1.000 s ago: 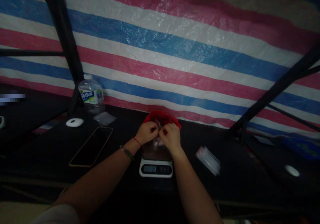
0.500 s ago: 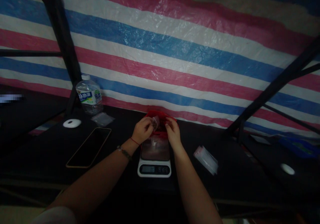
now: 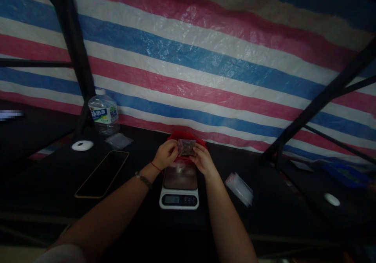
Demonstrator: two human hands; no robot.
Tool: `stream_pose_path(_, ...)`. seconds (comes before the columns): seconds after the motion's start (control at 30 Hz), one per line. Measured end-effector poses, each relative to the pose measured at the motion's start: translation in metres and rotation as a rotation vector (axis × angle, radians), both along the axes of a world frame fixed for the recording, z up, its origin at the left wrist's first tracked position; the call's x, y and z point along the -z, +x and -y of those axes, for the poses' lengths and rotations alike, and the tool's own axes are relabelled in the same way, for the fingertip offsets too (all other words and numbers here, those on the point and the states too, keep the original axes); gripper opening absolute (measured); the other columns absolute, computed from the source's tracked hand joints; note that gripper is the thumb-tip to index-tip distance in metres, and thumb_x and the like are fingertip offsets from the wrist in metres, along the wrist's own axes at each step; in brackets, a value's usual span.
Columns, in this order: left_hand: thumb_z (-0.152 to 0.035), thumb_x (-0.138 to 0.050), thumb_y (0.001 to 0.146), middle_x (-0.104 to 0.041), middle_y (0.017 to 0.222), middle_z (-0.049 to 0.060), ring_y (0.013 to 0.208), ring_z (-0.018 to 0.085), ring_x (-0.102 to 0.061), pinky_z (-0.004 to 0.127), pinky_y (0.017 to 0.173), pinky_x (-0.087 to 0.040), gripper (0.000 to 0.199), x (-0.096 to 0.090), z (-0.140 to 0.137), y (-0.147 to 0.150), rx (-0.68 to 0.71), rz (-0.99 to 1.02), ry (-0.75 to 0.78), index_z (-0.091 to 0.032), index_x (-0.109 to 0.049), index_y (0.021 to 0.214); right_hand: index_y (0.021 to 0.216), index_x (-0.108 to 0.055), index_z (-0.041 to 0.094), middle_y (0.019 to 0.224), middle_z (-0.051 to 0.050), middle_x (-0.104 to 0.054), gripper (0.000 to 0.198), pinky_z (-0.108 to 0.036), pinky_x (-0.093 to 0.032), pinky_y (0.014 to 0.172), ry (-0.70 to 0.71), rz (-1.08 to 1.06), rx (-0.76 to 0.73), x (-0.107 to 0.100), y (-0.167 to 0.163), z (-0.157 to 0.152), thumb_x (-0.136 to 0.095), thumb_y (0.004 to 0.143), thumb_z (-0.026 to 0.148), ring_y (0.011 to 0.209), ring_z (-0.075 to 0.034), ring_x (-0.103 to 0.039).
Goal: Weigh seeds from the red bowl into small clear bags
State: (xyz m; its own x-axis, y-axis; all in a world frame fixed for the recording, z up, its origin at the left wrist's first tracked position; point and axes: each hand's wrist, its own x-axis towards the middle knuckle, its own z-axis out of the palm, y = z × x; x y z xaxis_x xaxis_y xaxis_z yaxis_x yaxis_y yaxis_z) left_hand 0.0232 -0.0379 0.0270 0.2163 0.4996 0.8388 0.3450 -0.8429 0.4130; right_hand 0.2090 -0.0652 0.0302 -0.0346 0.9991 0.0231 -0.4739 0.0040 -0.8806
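Between my two hands is a small clear plastic bag with dark contents that I cannot make out. My left hand pinches its left end, and my right hand grips its right end. Behind and partly under the small bag lies a red plastic bag, largely hidden by my hands. A white digital scale with a metal plate stands just in front; its display is lit but too blurred to read.
To the left are a phone, a white oval object, a flat clear bag and a large plastic bottle. Rightward lie a stack of clear bags, another white object and a blue item. A striped sheet hangs behind.
The small bag has come up from the red bag's opening and now lies stretched flat between both hands. My right hand has closed on its right end.
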Motion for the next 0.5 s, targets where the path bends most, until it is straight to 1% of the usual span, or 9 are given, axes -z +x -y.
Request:
stream_pose_path(0.1,-0.016,-0.047,0.082,-0.064,0.082,0.005,0.079,0.015,-0.061,0.028,0.075,-0.051,0.012,-0.001,-0.003,-0.002,-0.045,0.0,-0.004,-0.018,-0.055,0.073,0.089,-0.064,0.02,0.087,-0.002,-0.068,0.027,-0.022,-0.051,0.059,0.021,-0.042,-0.022,-0.002,0.001,0.001,-0.075,0.065,0.022,0.074,-0.014,-0.063)
stream_pose_path(0.23,-0.017,-0.048,0.083,-0.064,0.085,0.005,0.082,0.016,-0.061,0.03,0.078,-0.051,0.011,0.001,-0.009,-0.005,-0.111,-0.033,-0.022,-0.018,-0.057,0.077,0.086,-0.063,0.021,0.085,0.0,-0.067,0.024,-0.019,-0.05,0.058,0.047,-0.063,0.054,-0.002,0.002,-0.002,-0.074,0.064,0.018,0.073,-0.012,-0.062)
stream_pose_path(0.33,-0.018,-0.047,0.084,-0.065,0.087,0.006,0.086,0.018,-0.061,0.033,0.082,-0.05,0.012,0.004,-0.014,-0.006,-0.187,-0.053,-0.021,-0.018,-0.06,0.085,0.085,-0.062,0.022,0.086,0.001,-0.066,0.022,-0.02,-0.051,0.061,0.083,-0.049,0.169,0.0,0.005,-0.006,-0.072,0.065,0.02,0.075,-0.012,-0.062)
stream_pose_path(0.4,-0.02,-0.049,0.084,-0.066,0.092,0.006,0.091,0.02,-0.06,0.037,0.088,-0.048,0.012,0.006,-0.017,-0.007,-0.257,-0.077,-0.01,-0.019,-0.061,0.086,0.085,-0.061,0.022,0.089,0.001,-0.065,0.021,-0.023,-0.052,0.066,0.114,-0.013,0.263,0.003,0.008,-0.01,-0.07,0.066,0.023,0.077,-0.013,-0.062)
stream_pose_path(0.47,-0.022,-0.051,0.084,-0.064,0.102,0.008,0.1,0.023,-0.057,0.042,0.094,-0.045,0.012,0.008,-0.019,-0.008,-0.343,-0.097,-0.005,-0.019,-0.063,0.084,0.086,-0.06,0.022,0.09,0.0,-0.065,0.02,-0.028,-0.052,0.071,0.157,0.076,0.364,0.007,0.012,-0.014,-0.068,0.068,0.027,0.079,-0.014,-0.062)
stream_pose_path(0.5,-0.023,-0.052,0.083,-0.063,0.108,0.009,0.104,0.024,-0.056,0.044,0.096,-0.043,0.013,0.009,-0.02,-0.008,-0.382,-0.103,-0.01,-0.019,-0.064,0.084,0.087,-0.06,0.021,0.09,0.0,-0.065,0.02,-0.031,-0.052,0.074,0.189,0.155,0.415,0.009,0.014,-0.016,-0.066,0.07,0.029,0.08,-0.015,-0.062)
